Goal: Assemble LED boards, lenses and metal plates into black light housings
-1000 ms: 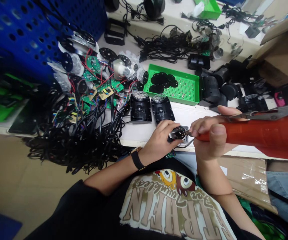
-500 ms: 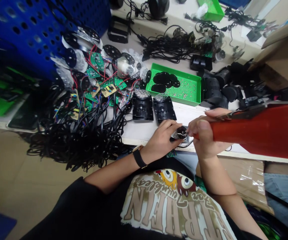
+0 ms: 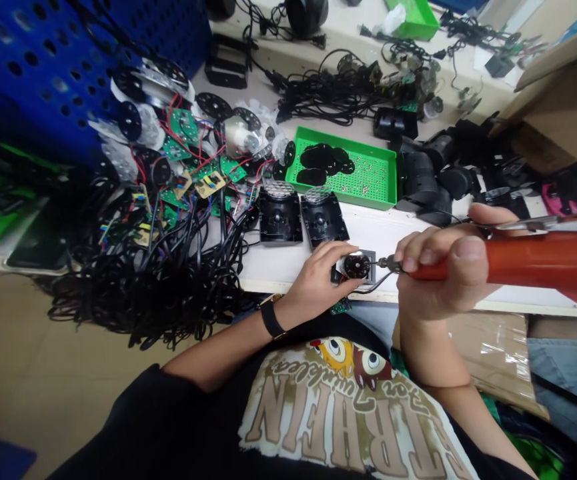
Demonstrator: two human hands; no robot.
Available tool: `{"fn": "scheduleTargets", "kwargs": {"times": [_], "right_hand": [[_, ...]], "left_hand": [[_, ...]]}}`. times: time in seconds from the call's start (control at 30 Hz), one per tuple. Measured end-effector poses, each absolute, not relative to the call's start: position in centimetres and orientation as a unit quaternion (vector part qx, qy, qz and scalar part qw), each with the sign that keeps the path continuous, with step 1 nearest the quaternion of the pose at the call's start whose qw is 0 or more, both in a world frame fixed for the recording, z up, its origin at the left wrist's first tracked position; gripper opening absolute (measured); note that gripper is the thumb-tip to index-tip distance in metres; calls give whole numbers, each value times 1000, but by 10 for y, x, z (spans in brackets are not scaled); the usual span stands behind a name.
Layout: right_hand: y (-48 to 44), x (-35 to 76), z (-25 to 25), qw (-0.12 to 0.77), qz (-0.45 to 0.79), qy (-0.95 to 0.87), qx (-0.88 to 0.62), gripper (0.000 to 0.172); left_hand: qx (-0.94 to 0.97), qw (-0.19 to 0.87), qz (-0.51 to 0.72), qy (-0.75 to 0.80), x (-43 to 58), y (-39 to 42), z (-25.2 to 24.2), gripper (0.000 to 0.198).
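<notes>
My left hand (image 3: pixel 322 277) is closed round a small assembly with a round black disc (image 3: pixel 357 265) on top, thumb and fingers at its sides. This assembly rests in a grey square fixture (image 3: pixel 371 257) at the bench's front edge. Wrapped in my right hand (image 3: pixel 443 270) is an orange electric screwdriver (image 3: pixel 533 260), its bit (image 3: pixel 381 264) reaching the black disc. Whether a screw sits under the tip is too small to tell. A black cable runs from the assembly below the bit. Just behind stand two open black housings (image 3: pixel 281 217) with clear ribbed lenses.
A green tray (image 3: pixel 391 180) holds black oval pieces and many tiny screws. To the left lie piled circuit boards (image 3: pixel 183 127) with red wires and black cables (image 3: pixel 153 293) hanging over the edge. Black housings (image 3: pixel 425 177) and a cardboard box (image 3: pixel 563 113) are at the right.
My right hand has drawn the screwdriver rightward, so its bit and the black disc's face now show. The left hand still holds the assembly. The whole view has shifted slightly.
</notes>
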State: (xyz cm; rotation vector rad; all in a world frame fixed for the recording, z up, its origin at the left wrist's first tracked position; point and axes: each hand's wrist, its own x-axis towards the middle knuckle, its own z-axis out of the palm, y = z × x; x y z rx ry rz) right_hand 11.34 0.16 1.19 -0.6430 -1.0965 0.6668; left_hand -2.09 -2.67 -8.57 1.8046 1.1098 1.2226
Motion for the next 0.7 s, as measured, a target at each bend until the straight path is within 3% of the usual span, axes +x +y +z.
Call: {"fn": "scheduleTargets", "kwargs": {"times": [0.37, 0.57, 0.7], "right_hand": [[4, 115, 18, 779, 285, -483, -282, 8], [3, 118, 19, 785, 276, -467, -298, 7], [1, 117, 16, 781, 278, -466, -308, 16]], "left_hand": [[587, 453, 514, 430, -36, -19, -91, 49], [645, 398, 477, 445, -37, -21, -84, 49], [687, 361, 452, 440, -28, -24, -81, 49]]}}
